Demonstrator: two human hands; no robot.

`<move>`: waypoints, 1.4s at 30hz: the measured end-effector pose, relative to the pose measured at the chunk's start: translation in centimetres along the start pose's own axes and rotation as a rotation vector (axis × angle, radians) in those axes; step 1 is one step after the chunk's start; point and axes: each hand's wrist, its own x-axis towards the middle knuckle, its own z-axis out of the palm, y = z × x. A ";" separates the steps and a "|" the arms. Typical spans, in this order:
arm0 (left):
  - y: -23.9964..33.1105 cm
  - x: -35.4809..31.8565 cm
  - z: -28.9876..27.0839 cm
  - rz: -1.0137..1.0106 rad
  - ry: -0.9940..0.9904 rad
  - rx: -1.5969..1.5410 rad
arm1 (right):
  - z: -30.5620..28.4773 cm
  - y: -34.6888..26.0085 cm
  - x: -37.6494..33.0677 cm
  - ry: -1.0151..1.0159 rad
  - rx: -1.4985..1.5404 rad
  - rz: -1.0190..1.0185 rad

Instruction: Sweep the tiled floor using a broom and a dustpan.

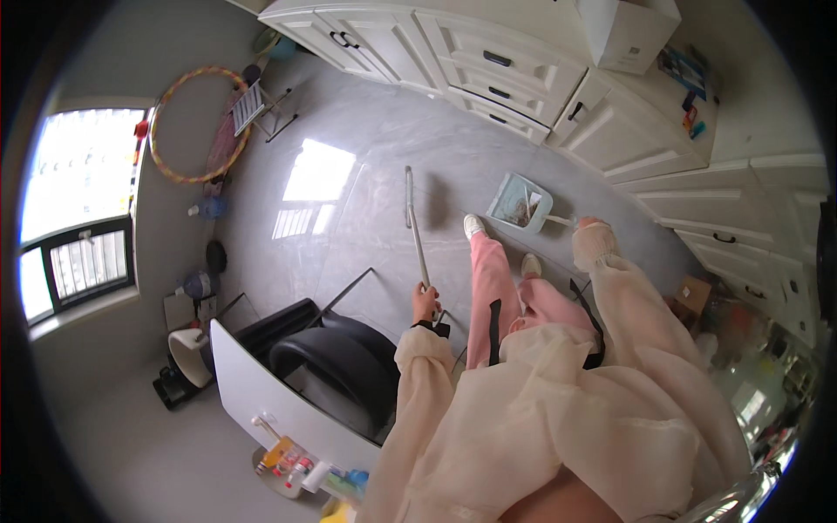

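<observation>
Daylight from the window [83, 205] glares on the floor [318, 174] (fisheye-bent edges).

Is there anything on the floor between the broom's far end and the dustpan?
Nothing visible. The broom, held in the left hand, points away across bare grey floor. The dustpan, held by its handle in the right hand, sits to its right, already holding some debris. Only a shoe lies nearby.

The left grip [425, 302] clasps a broom handle [415, 228]; the right grip [589, 228] holds a dustpan [520, 201] on the floor [366, 200].
</observation>
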 end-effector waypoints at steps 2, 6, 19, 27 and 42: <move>2.1 2.3 -1.0 0.011 0.013 0.012 | 1.1 0.3 2.5 0.028 -0.039 0.016; 7.7 7.5 -2.2 0.005 0.006 0.039 | 2.3 0.5 7.8 -0.079 0.006 0.166; 19.8 23.4 -3.5 0.039 0.023 0.097 | -0.4 -1.4 10.3 -0.311 0.010 0.443; 15.8 20.7 -2.0 0.061 -0.117 0.334 | 0.9 -2.0 10.9 -0.332 0.044 0.502; 12.5 8.9 -6.5 -0.072 -0.377 0.614 | 0.5 -0.4 12.1 -0.235 0.020 0.408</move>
